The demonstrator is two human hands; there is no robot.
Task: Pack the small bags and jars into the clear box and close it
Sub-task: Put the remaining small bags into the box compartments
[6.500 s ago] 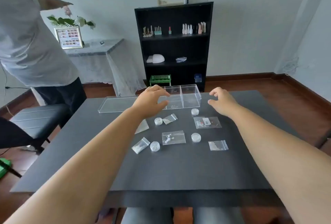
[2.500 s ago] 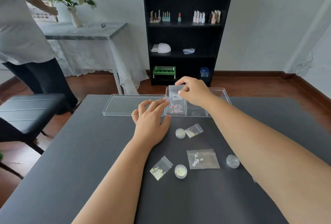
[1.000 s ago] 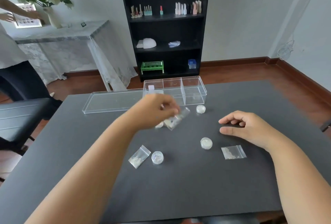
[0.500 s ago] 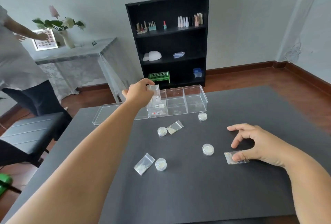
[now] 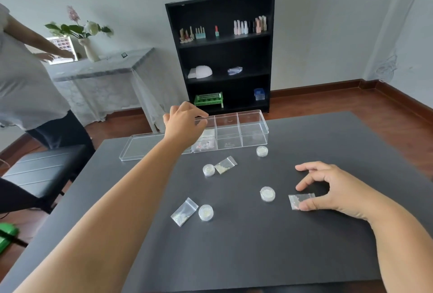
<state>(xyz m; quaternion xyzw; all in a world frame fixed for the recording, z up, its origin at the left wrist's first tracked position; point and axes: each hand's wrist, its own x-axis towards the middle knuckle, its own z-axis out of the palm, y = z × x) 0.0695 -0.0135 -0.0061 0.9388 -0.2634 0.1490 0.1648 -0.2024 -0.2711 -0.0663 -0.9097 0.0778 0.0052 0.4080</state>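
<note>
A dark table (image 5: 234, 257) carries the clear box (image 5: 243, 128) at its far edge, lid (image 5: 145, 147) lying open beside it. The left hand (image 5: 185, 124) hovers over the box's left compartment, fingers loosely curled, empty. Near the right edge the right hand (image 5: 328, 189) pinches a small bag (image 5: 298, 200). Two bags and four jars lie mid-table

A dark tabletop (image 5: 234, 246) carries a clear box (image 5: 241, 133), its lid (image 5: 145, 147) just left of it, four jars (image 5: 267, 194) and three bags (image 5: 184, 211) scattered nearer.
</note>
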